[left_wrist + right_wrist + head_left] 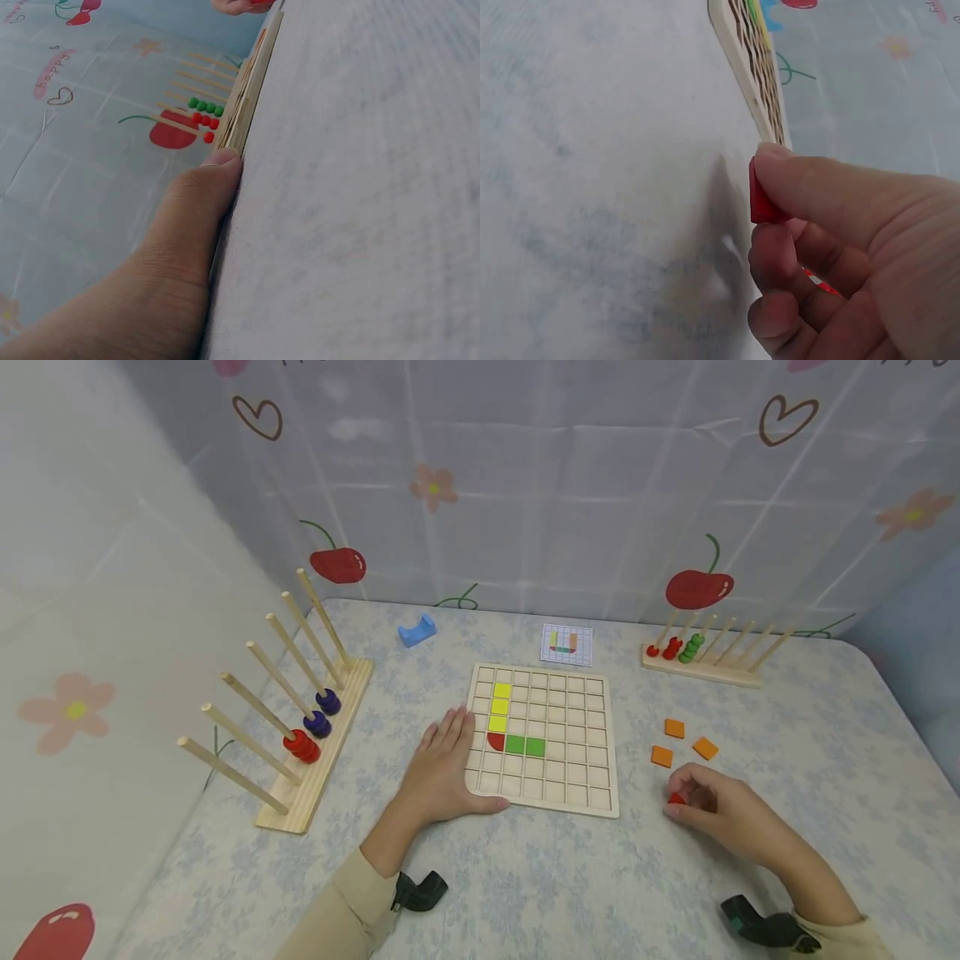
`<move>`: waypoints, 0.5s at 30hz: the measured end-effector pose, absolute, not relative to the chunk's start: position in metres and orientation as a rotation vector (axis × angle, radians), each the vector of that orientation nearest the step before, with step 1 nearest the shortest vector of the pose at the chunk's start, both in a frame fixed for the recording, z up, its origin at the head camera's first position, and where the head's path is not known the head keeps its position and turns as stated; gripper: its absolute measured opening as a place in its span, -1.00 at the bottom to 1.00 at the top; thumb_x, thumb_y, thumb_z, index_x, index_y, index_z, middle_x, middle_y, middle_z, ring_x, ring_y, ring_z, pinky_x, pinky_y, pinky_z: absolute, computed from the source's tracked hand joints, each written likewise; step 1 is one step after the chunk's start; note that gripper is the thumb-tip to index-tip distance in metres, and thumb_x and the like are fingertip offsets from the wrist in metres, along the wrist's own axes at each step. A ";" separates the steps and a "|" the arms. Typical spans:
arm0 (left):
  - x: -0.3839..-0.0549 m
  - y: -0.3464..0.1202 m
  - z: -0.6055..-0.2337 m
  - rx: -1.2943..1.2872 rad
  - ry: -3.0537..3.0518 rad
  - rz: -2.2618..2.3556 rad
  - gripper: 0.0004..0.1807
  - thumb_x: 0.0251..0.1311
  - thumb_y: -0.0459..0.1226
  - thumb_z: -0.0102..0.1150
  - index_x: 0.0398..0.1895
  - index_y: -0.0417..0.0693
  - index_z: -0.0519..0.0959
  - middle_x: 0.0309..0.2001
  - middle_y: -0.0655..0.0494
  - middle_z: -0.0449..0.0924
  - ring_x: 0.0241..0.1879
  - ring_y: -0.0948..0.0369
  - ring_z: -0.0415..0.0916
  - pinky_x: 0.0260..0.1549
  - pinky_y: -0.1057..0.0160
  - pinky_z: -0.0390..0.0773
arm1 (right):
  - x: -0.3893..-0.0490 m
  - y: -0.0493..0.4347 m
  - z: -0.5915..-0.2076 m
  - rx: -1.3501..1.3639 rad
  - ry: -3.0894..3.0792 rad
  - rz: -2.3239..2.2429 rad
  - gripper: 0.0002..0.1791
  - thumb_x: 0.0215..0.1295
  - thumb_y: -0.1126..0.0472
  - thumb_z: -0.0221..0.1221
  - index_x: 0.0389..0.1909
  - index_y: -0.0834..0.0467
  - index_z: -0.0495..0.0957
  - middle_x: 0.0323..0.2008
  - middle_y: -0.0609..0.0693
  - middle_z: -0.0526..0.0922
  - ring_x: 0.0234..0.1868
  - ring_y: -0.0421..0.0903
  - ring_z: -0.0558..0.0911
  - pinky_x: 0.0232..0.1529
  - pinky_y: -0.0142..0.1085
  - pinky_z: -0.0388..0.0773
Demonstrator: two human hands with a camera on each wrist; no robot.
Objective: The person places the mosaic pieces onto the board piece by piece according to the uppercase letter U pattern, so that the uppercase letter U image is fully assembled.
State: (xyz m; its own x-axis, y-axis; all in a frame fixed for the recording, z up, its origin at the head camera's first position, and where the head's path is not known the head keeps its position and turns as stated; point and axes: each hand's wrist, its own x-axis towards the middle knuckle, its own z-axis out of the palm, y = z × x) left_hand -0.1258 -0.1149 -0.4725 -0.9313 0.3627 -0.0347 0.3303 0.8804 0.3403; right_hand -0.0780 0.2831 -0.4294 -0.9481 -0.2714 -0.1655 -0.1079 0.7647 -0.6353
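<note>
My right hand [712, 810] pinches a small red tile [762, 201] between thumb and fingertips, to the right of the wooden grid board [577, 771]. With fingers straight, my left hand [442, 772] lies along the board's left edge, the thumb at its front edge. On the board, several yellow squares [499, 706] form a column above a red rounded tile [496, 742]. Two green squares [525, 745] continue in a row to the right of that red tile. Three orange squares [674, 728] lie on the table just beyond my right hand.
A wooden peg rack [330, 760] with red and dark blue rings stands at left. Behind the board lie a pattern card [567, 645] and a blue curved block [417, 631]. A smaller peg rack [705, 671] with red and green beads stands at back right, before the printed curtain.
</note>
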 end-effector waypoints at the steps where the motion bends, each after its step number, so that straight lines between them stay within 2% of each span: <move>1: -0.126 -0.115 -0.472 0.547 2.951 0.508 0.54 -0.31 0.60 0.16 0.61 -0.12 -0.22 0.63 0.02 -0.31 0.62 0.11 -0.36 0.56 0.00 -0.19 | -0.079 0.282 -0.429 -0.315 2.720 -0.976 -0.81 0.25 0.18 0.34 -0.19 0.02 0.53 -0.43 -0.10 0.49 -0.46 -0.28 0.41 -0.50 -0.38 0.38; 9: -0.126 -0.115 -0.473 0.562 2.958 0.518 0.54 -0.30 0.60 0.15 0.61 -0.13 -0.20 0.63 0.00 -0.31 0.62 0.10 -0.35 0.56 -0.02 -0.17 | -0.087 0.270 -0.426 -0.401 2.795 -1.026 -0.88 0.31 0.16 0.29 -0.16 -0.04 0.64 -0.28 -0.16 0.65 -0.33 -0.34 0.54 -0.34 -0.43 0.53; 15: -0.126 -0.115 -0.472 0.559 2.956 0.523 0.54 -0.30 0.60 0.15 0.61 -0.13 -0.20 0.63 0.00 -0.30 0.62 0.10 -0.35 0.56 -0.02 -0.17 | -0.100 0.253 -0.430 -0.350 2.793 -1.159 -0.84 0.22 0.14 0.37 -0.22 0.00 0.62 -0.34 -0.12 0.69 -0.37 -0.29 0.60 -0.38 -0.43 0.56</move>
